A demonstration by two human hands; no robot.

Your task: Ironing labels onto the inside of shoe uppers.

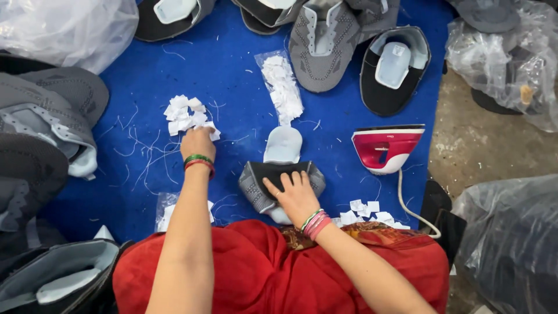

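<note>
I see a red-and-white electric iron point(386, 149) standing on the blue cloth mat point(232, 75), a clear narrow bag of white paper bits point(282, 87) above it, and grey knitted shoe uppers point(323, 43) near crumpled clear plastic bags point(505, 58).

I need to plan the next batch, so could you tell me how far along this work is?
Done, it seems: grey uppers piled at left. In hand: right hand presses an upper flat; left hand reaches the white tags. Left: uppers at the top, apparently waiting.
</note>
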